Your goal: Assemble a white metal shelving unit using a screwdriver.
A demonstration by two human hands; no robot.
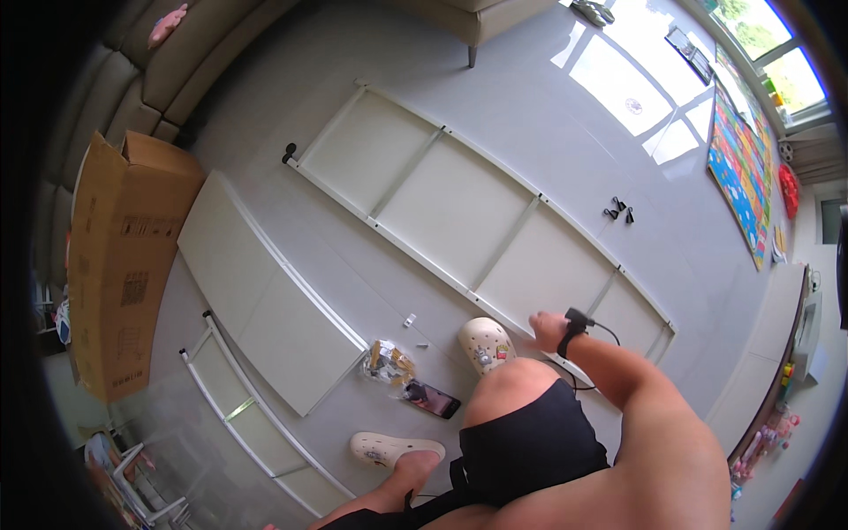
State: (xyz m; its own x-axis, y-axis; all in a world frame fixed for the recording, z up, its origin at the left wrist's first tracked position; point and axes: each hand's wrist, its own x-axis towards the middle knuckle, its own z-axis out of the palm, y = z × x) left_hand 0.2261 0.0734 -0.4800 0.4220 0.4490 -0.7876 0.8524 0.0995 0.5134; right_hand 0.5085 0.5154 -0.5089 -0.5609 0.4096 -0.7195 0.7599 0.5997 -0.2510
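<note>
My right hand (pixel 549 331) is closed at the near rail of a long white metal frame (pixel 424 250) with pale panels, which lies flat on the floor. The fingers curl down out of sight, so whether they grip the rail or a small part cannot be seen. A black strap with a small device (pixel 576 332) and a cable is around my right wrist. Beside the hand are my bent knee and a cream clog (pixel 486 344). My left hand does not show clearly.
White boards (pixel 274 309) and a smaller white frame (pixel 238 409) lie left. A cardboard box (pixel 132 265) stands by the sofa. Near my feet are a phone (pixel 432 399) and a plastic bag of parts (pixel 386 362). Black casters (pixel 619 209) sit beyond the frame.
</note>
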